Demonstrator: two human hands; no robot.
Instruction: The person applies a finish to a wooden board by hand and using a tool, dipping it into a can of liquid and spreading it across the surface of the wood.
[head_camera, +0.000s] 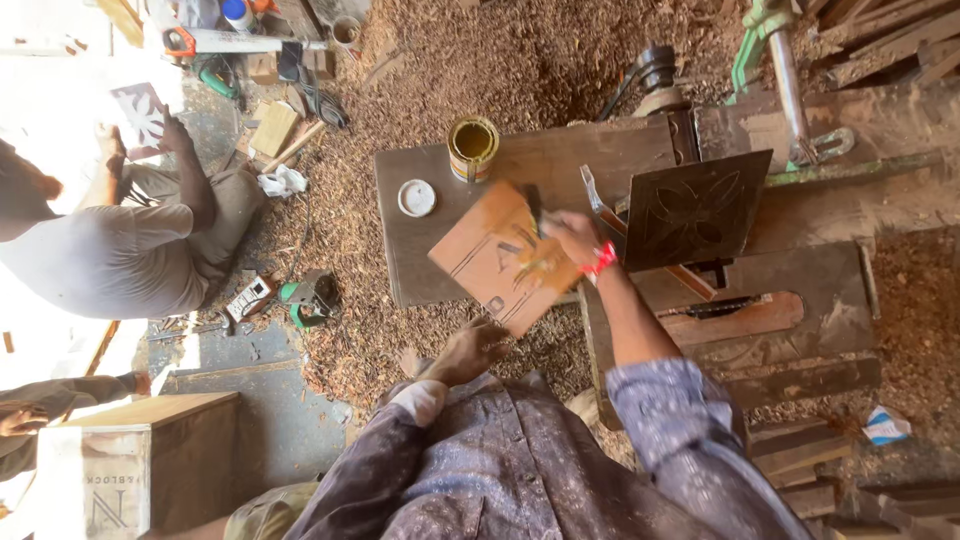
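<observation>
A square wooden panel (490, 262) with carved lines, partly coated orange-brown, lies tilted over the front edge of a dark wooden table (420, 255). My left hand (468, 352) grips the panel's near corner from below. My right hand (572, 238), with a red band at the wrist, is shut on a brush (534, 208) whose bristles press on the panel's upper right part. An open tin (473, 148) of yellowish liquid stands just beyond the panel, and its white lid (417, 197) lies to the left.
A dark carved panel (695, 210) leans at the right of the table beside a saw bench (760, 320). Wood shavings cover the ground. Another person (120, 240) sits at left holding a carved piece. A wooden box (140, 460), power tools (300, 298) and a handsaw (230, 40) lie around.
</observation>
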